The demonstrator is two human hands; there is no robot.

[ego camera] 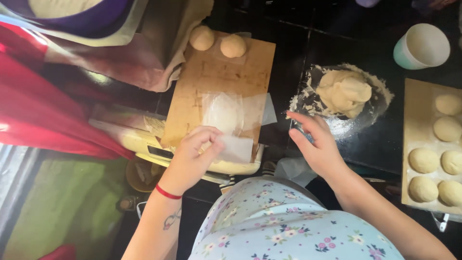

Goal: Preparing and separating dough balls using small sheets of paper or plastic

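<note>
Surface: dark black counter (385,139) seen from above, crowded with dough work
Left hand fingers: the left hand (195,151) pinches the near edge of a clear plastic sheet (231,120) between thumb and curled fingertips; a red band circles the wrist
Plastic sheet: lies flat over the near end of a wooden board (211,77), its lower corner lifted slightly at the fingers
Right hand fingers: the right hand (315,144) is loose and spread, holding nothing, with fingertips pointing up toward the floured patch
Dough mass: a large pale lump of dough (344,91) sits on a ring of flour (380,91) just beyond the right fingertips, not touched
Board: tilted across a cream-coloured appliance (144,142), with two dough balls (216,42) at its far end, side by side
Right edge: a second board (414,101) carries six rounded dough pieces (440,159) in two loose columns
Far right: a white cup (423,45) with a pale green outside stands beyond the flour
Left side: red cloth (33,101) and a beige cloth (144,53) hang beside the wooden board
</note>
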